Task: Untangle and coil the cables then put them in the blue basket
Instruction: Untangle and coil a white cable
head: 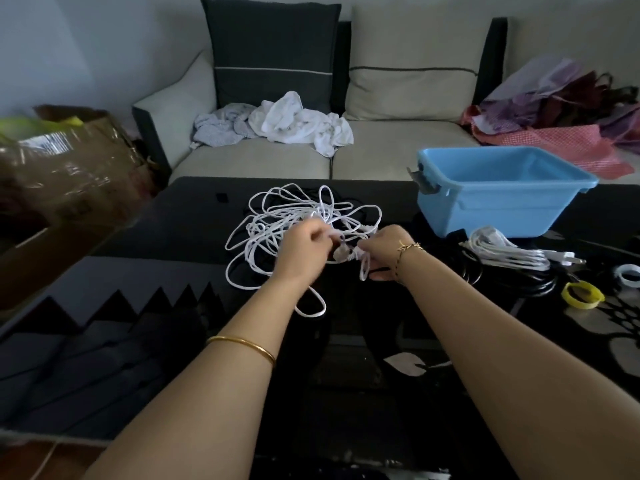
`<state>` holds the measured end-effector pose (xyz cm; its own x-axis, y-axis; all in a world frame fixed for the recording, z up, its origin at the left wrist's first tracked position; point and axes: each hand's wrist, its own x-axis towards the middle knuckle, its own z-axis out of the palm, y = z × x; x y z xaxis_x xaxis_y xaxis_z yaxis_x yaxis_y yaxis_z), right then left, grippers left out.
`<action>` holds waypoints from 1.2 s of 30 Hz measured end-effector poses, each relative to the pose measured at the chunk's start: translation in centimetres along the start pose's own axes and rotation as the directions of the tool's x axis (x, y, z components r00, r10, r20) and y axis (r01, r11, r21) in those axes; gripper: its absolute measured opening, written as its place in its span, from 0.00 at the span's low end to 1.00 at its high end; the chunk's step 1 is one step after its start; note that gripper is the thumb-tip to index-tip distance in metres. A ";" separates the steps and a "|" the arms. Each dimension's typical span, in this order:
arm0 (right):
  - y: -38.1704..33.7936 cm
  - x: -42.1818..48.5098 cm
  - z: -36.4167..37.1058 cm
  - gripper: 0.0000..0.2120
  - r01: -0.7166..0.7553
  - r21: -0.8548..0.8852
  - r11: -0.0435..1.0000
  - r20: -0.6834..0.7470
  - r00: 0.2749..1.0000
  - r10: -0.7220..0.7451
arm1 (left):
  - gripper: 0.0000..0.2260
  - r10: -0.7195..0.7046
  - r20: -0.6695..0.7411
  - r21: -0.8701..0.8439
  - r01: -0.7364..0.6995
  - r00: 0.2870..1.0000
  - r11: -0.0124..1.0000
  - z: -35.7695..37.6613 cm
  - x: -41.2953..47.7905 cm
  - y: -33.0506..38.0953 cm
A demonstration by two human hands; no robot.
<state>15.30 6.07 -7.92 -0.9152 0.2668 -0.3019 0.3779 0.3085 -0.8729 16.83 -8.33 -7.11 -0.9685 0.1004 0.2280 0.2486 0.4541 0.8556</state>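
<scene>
Currently fingers of my left hand and right hand pinch the tangled white cable, blue basket to their right.

Your left hand: fingertips smeared by motion blur. It and your right hand hide the middle of the tangled white cable. Brown cardboard box, far left: blurred, cut by the edge. Small white ring, right: also cut off.
</scene>
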 end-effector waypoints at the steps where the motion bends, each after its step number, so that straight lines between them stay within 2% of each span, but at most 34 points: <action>1: 0.0 0.3 -0.2 0.05 0.025 -0.010 1.000 -0.064 0.998 -0.026 | 0.06 -0.023 -0.093 -0.088 0.015 0.995 0.996 -0.7 0.1 0.4; 3: 0.0 0.5 -0.7 0.05 0.073 -0.136 0.988 -0.203 0.974 -0.100 | 0.09 -0.049 -0.241 -0.258 -0.016 0.969 0.966 -2.2 0.0 1.6; 5: -0.4 -0.3 -0.9 0.11 0.166 -0.256 0.952 -0.266 0.935 -0.235 | 0.11 -0.053 -0.303 -0.388 -0.073 0.951 0.919 -3.7 -0.2 3.1; 7: -1.3 -1.6 -0.6 0.19 0.326 -0.212 0.921 -0.163 0.918 -0.362 | 0.11 -0.052 -0.300 -0.480 -0.104 0.953 0.871 -4.6 -0.2 4.9; 9: -2.5 -3.6 -0.2 0.22 0.388 0.020 0.922 0.045 0.920 -0.388 | 0.10 -0.030 -0.288 -0.514 -0.128 0.957 0.848 -5.2 -0.3 6.4; 11: -3.5 -5.2 -0.2 0.20 0.295 0.215 0.931 0.228 0.912 -0.342 | 0.10 -0.002 -0.291 -0.512 -0.154 0.957 0.845 -5.6 -0.5 7.5; 13: -4.0 -6.3 -0.7 0.18 0.201 0.304 0.931 0.317 0.901 -0.298 | 0.10 0.015 -0.318 -0.481 -0.175 0.948 0.859 -5.8 -0.7 8.1; 16: -4.2 -7.6 -2.0 0.11 0.106 0.172 0.979 0.390 0.906 -0.166 | 0.12 0.044 -0.355 -0.361 -0.181 0.934 0.915 -6.1 -0.7 7.9; 17: -4.1 -8.0 -2.4 0.13 0.040 0.143 0.989 0.429 0.898 -0.099 | 0.12 0.054 -0.362 -0.308 -0.174 0.931 0.935 -6.0 -0.7 7.7; 18: -3.9 -8.3 -2.9 0.21 -0.035 0.163 0.986 0.478 0.877 -0.048 | 0.13 0.062 -0.366 -0.252 -0.163 0.928 0.954 -5.8 -0.7 7.6; 20: -3.7 -8.5 -3.7 0.32 -0.163 0.332 0.929 0.570 0.819 -0.060 | 0.12 0.079 -0.353 -0.177 -0.149 0.932 0.973 -5.0 -0.8 7.5; 21: -3.8 -8.7 -3.9 0.33 -0.207 0.421 0.883 0.590 0.802 -0.093 | 0.11 0.088 -0.327 -0.160 -0.146 0.941 0.976 -4.5 -1.0 7.7; 24: -4.1 -9.4 -4.4 0.24 -0.293 0.617 0.730 0.570 0.806 -0.159 | 0.10 0.167 -0.203 -0.070 -0.185 0.965 0.980 -2.8 -2.2 8.5; 26: -4.2 -9.8 -4.6 0.15 -0.279 0.686 0.672 0.492 0.859 -0.145 | 0.10 0.209 -0.098 0.017 -0.209 0.973 0.978 -2.1 -3.1 9.2; 28: -3.8 -9.4 -4.8 0.08 -0.133 0.681 0.720 0.299 0.948 -0.108 | 0.11 0.125 0.051 0.000 -0.125 0.991 0.992 -1.8 -3.7 9.5; 30: -3.3 -8.6 -5.1 0.10 0.047 0.613 0.789 0.060 0.993 -0.106 | 0.13 -0.080 0.211 -0.114 0.105 0.974 0.988 -1.8 -4.3 9.8; 31: -3.1 -8.3 -5.5 0.12 0.124 0.569 0.813 -0.031 0.991 -0.130 | 0.13 -0.135 0.225 -0.145 0.170 0.965 0.975 -1.8 -4.3 9.7; 32: -3.1 -8.2 -5.9 0.13 0.181 0.528 0.830 -0.068 0.983 -0.171 | 0.13 -0.141 0.182 -0.125 0.165 0.973 0.978 -1.8 -4.3 9.6; 34: -3.1 -8.5 -6.6 0.13 0.240 0.424 0.874 0.027 0.961 -0.277 | 0.15 -0.035 0.039 -0.014 0.035 0.999 0.999 -1.9 -3.9 9.1; 36: -3.3 -9.5 -7.2 0.13 0.270 0.277 0.922 0.216 0.918 -0.334 | 0.22 0.108 0.014 0.071 -0.108 0.994 0.992 -1.9 -3.7 9.0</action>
<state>23.79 9.07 0.61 -0.9961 -0.0553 -0.0685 0.0624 0.1041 -0.9926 22.70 -6.31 0.66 -0.9362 0.1611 0.3123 0.3502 0.5025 0.7905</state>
